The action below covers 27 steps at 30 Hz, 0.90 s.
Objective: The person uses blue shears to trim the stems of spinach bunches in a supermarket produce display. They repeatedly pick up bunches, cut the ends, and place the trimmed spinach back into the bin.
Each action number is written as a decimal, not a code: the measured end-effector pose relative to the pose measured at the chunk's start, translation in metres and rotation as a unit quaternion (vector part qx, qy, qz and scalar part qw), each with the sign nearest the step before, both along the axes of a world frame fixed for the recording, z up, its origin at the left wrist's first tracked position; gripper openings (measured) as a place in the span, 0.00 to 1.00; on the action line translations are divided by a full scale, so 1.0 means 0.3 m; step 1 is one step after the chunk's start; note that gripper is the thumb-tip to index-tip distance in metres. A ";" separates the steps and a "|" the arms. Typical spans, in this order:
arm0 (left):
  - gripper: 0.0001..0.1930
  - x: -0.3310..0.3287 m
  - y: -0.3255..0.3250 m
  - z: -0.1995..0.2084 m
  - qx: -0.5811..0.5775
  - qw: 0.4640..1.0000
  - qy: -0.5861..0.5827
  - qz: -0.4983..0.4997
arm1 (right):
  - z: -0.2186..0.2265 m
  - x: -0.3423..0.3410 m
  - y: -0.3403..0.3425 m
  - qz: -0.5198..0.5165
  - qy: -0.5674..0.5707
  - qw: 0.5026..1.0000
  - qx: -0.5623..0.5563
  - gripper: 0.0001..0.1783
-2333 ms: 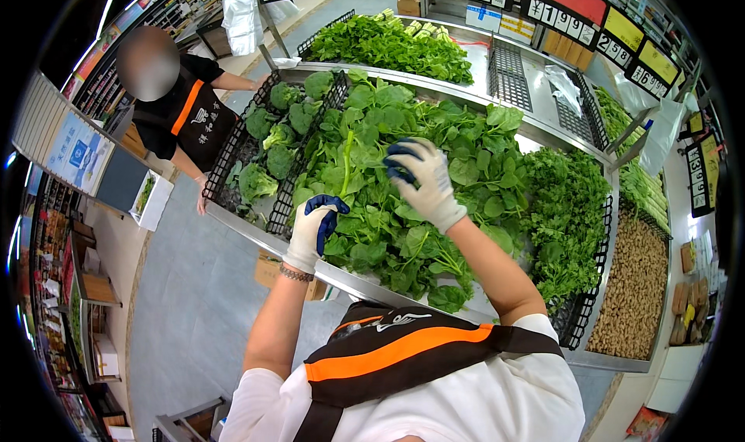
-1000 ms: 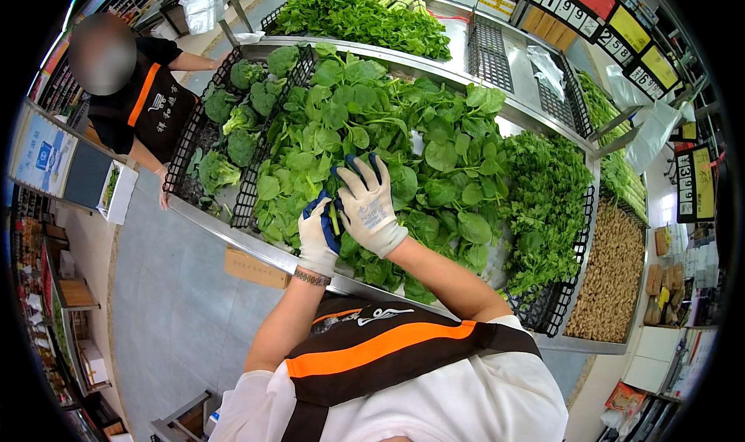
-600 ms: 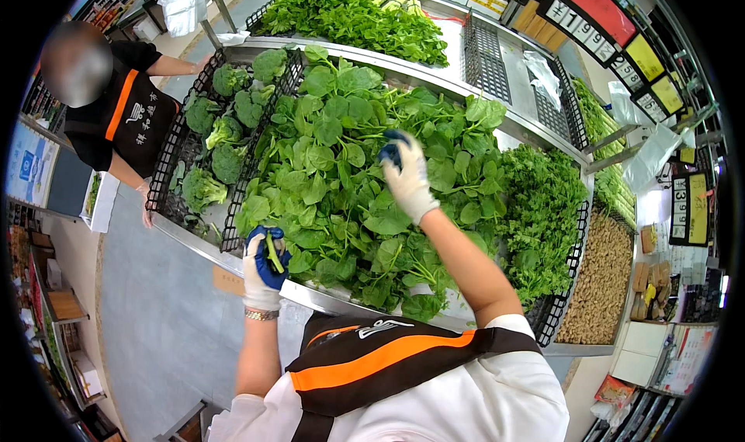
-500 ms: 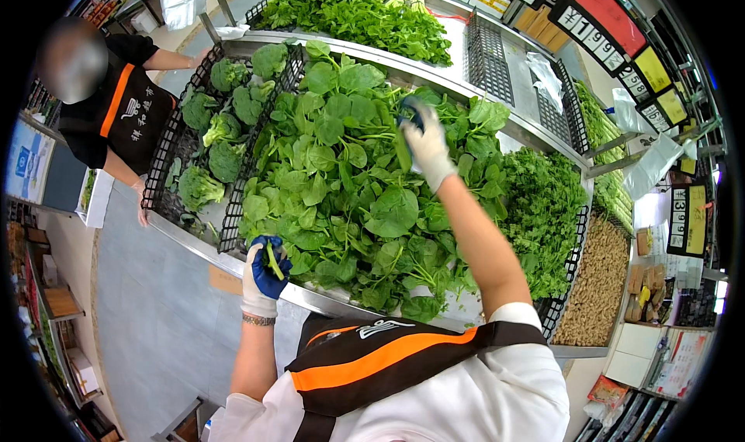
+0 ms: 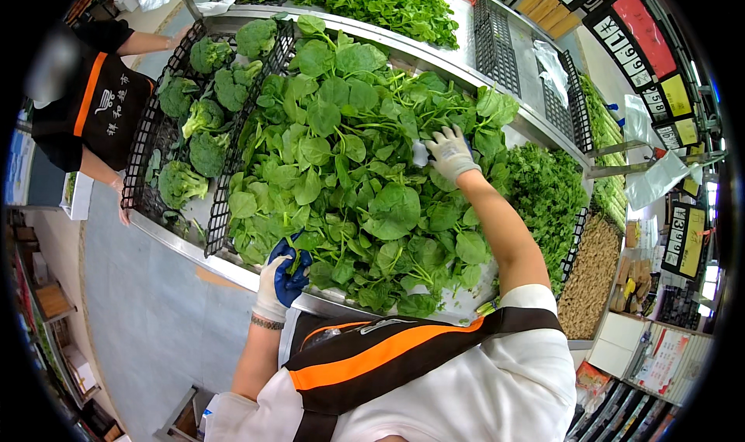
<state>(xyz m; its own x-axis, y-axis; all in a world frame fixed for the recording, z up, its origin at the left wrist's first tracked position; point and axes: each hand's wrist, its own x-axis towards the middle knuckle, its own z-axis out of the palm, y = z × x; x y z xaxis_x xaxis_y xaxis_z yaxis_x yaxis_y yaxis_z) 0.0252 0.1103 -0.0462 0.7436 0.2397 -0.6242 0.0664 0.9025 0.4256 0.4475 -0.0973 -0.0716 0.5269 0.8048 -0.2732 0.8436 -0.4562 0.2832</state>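
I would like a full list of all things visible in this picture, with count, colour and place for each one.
Loose spinach-like leaves: one big heap, green, centre bin of the metal display shelf.
Broccoli heads: about nine, green, wire basket at left.
Curly small-leaf greens: one pile, dark green, right of the heap.
Leafy bunches: one pile, green, upper shelf.
Beige root-like produce: one pile, bin at far right.
Price signs: several, red, yellow and black, upper right.
Co-worker in black apron with orange stripe: one, at left.
Left hand: white-and-blue glove, at the shelf's front edge, pinching a small green leaf.
Right hand: white glove, reaching into the heap's far side.
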 end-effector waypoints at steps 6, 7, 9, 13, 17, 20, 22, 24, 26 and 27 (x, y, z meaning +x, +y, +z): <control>0.12 0.029 -0.008 -0.058 -0.025 0.999 0.015 0.027 | 0.039 0.045 -0.170 -0.065 0.009 0.997 0.027 0.26; 0.13 0.019 -0.016 -0.095 0.003 1.000 0.012 0.021 | 0.046 0.040 -0.186 -0.065 0.011 0.997 0.028 0.26; 0.13 0.018 -0.031 -0.124 0.381 0.921 0.009 -0.078 | 0.064 0.033 -0.218 -0.074 0.011 0.997 0.029 0.26; 0.12 0.049 -0.064 -0.108 0.369 0.927 0.015 -0.073 | 0.081 0.014 -0.243 -0.019 0.007 0.992 0.121 0.24; 0.19 0.048 -0.056 -0.087 0.023 0.996 -0.056 -0.059 | 0.195 -0.011 -0.173 -0.008 -0.029 0.932 0.362 0.17; 0.20 0.062 -0.060 -0.086 0.014 0.997 -0.034 -0.066 | 0.192 -0.010 -0.102 -0.046 0.100 0.934 0.339 0.19; 0.12 0.079 -0.092 -0.061 0.061 0.997 0.046 -0.030 | 0.162 -0.029 -0.061 -0.035 0.262 0.939 0.219 0.28; 0.09 0.098 -0.117 -0.044 0.134 0.984 0.117 -0.020 | 0.138 -0.095 -0.030 -0.029 0.247 0.966 0.070 0.33; 0.16 0.103 -0.096 -0.054 0.146 0.985 0.057 -0.078 | 0.065 -0.120 -0.052 0.000 0.214 0.975 0.058 0.31; 0.18 0.125 -0.099 -0.027 0.131 0.986 0.046 -0.096 | -0.002 -0.106 -0.080 -0.017 0.221 0.970 0.101 0.27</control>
